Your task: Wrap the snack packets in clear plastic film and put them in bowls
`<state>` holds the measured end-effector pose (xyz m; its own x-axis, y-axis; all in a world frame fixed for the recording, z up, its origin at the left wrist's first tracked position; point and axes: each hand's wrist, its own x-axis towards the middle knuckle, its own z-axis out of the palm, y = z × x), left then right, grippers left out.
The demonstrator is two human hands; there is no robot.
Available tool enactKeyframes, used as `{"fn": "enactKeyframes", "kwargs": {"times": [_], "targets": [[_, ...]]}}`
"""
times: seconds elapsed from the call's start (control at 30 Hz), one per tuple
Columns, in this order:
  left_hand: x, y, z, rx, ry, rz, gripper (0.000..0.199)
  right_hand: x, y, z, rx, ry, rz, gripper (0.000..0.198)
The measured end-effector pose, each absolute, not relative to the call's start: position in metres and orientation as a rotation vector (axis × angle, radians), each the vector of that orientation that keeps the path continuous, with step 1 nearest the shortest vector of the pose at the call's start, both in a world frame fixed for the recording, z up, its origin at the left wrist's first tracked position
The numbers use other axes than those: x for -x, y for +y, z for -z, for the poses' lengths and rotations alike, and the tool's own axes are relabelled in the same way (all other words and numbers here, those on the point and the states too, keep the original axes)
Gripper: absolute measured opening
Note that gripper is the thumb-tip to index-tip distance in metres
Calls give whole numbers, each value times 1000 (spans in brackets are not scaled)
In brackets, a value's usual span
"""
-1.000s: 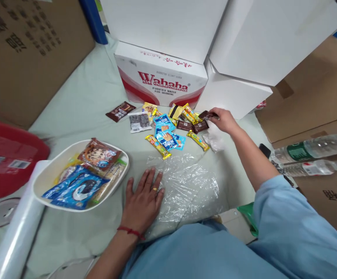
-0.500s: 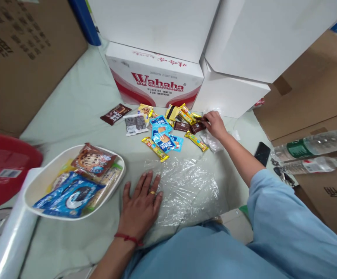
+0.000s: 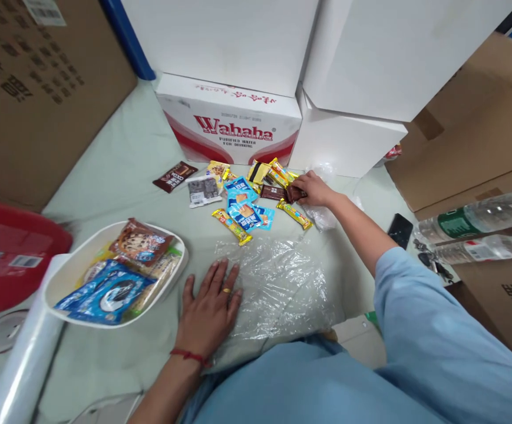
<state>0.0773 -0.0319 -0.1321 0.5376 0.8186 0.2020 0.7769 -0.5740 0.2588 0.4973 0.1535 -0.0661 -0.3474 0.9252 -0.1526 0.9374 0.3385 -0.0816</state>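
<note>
My left hand [image 3: 209, 303] lies flat, fingers stretched, on the cloth at the left edge of a clear plastic sheet [image 3: 282, 288]. Over at the snack pile, my right hand [image 3: 315, 189] has its fingers closed on a dark brown snack packet [image 3: 296, 193]. Beside that packet lies another brown packet [image 3: 273, 192]. Yellow snack bars [image 3: 294, 214], blue packets [image 3: 243, 215], a grey-and-clear packet [image 3: 204, 190] and a brown wrapper [image 3: 175, 176] are spread to its left and front. A white bowl [image 3: 184, 259] at left holds several packets, among them a blue one [image 3: 116, 294].
A Wahaha carton [image 3: 233, 132] and white boxes [image 3: 353, 144] stand behind the snacks. Plastic bottles [image 3: 481, 221], a phone [image 3: 400, 231] and keys [image 3: 432, 259] lie at right. A plastic roll [image 3: 26, 359] and a red object [image 3: 12, 259] are at left.
My right hand has shifted slightly left and down, over the brown packet. The left hand stays flat beside the sheet. The camera view has moved a little.
</note>
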Motion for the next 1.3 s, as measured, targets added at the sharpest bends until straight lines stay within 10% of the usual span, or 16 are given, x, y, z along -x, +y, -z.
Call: {"fn": "enactKeyframes", "kwargs": {"times": [0.37,0.53,0.83,1.3], "targets": [[-88,-37,125,-2498,1497,-313,56,-456,97,-1,-2483,2775,-19,42],[-97,-35,123,-2423,1559,-264,58,-392,4,-7,-1907,2728,858,31],[-69,-22,120,-2476,1375,-221,61,-403,-33,51,-2143,1956,435,35],[-70,-25,125,-2542,1381,-322,57,-315,-38,49,-1666,2461,509,54]]}}
